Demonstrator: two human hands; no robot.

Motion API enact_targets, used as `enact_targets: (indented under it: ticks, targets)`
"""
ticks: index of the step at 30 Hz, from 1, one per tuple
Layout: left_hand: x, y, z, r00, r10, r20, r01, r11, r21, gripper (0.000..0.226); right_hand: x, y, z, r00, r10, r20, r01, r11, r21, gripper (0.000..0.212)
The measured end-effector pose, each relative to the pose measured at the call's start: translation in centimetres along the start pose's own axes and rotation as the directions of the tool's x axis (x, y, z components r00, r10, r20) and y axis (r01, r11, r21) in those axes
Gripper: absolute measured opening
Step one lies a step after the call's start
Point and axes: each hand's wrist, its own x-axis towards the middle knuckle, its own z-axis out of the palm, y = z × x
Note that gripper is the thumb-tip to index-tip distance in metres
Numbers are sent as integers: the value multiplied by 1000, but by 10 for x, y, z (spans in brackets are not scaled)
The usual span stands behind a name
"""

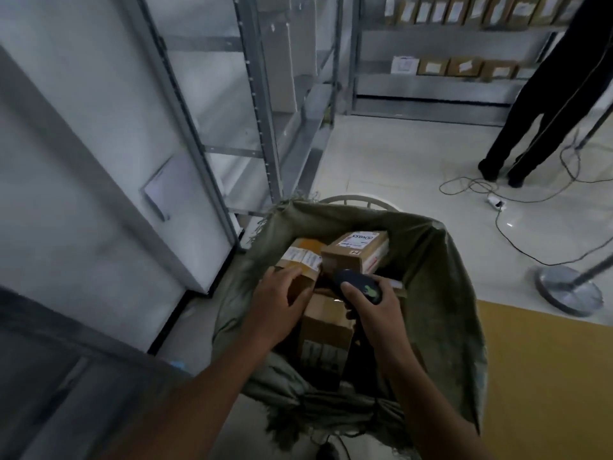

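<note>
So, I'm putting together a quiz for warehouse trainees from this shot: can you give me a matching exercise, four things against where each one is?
Things
1. black scanner
2. taped box
3. white-labelled box
4. round metal base

Places
A. on the floor, right of the green sack
B. held by the left hand, at the sack's left side
C. gripped in the right hand
D. in the sack, beyond both hands

Pairs: 1-C, 2-B, 3-D, 4-A
</note>
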Motion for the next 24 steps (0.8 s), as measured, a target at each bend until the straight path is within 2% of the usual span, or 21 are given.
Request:
enact_targets:
  ticks: [6,9,13,18,22,24]
  targets:
    - [-62,-41,-51,992,-41,-117,51,995,86,59,-39,-2,47,974,-27,224,37,999,-38,43]
    - [-104,-62,-73,979,-102,-177,119,989,90,72,-68,-2,76,951,-86,297,118,989,-91,42]
    - [-173,-91,-101,949,-160,-270,200,971,127,67,-124,1,119,902,-105,419,164,981,-108,48]
    - [-268,-123,-136,862,-280,-423,342,937,77,66,-194,8,169,808,-137,573,269,951,-152,47]
    - [-348,-148,-159,766,-370,-527,436,900,2,65,-252,17,207,744,-190,641,362,921,-147,59]
    - [-385,-161,-170,716,-400,-572,471,882,-27,69,-277,25,226,696,-200,689,394,909,-134,55]
